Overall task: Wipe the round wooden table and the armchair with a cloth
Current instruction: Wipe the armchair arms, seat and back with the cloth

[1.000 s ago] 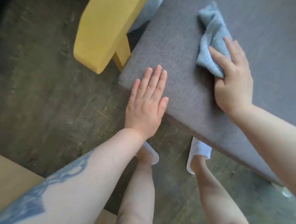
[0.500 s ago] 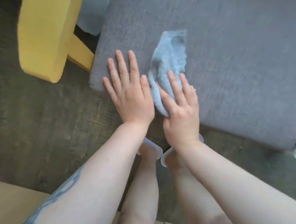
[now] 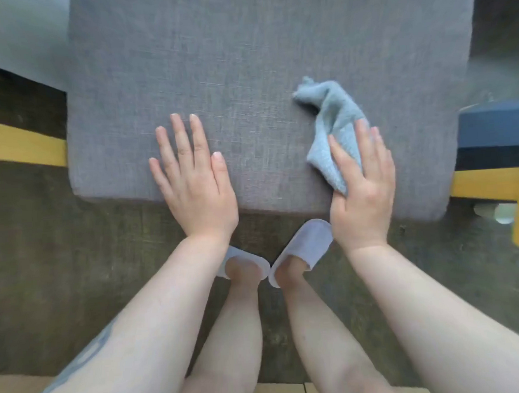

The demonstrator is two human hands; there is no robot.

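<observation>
R hand (image 3: 361,190) presses blue cloth (image 3: 333,125) flat-fingered on armchair seat cushion (image 3: 244,60); L hand (image 3: 195,182) open, bracing; sweep w/ overlapping passes to edges

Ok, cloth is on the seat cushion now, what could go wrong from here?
1. The right hand presses only the near end of the cloth; the bunched far end may just drag, leaving patches unwiped.
2. The left hand rests flat near the front edge of the cushion; leaning on it could shift or tip the cushion forward.
3. Both hands work near the front; the back of the cushion and the yellow frame could get missed.
</observation>
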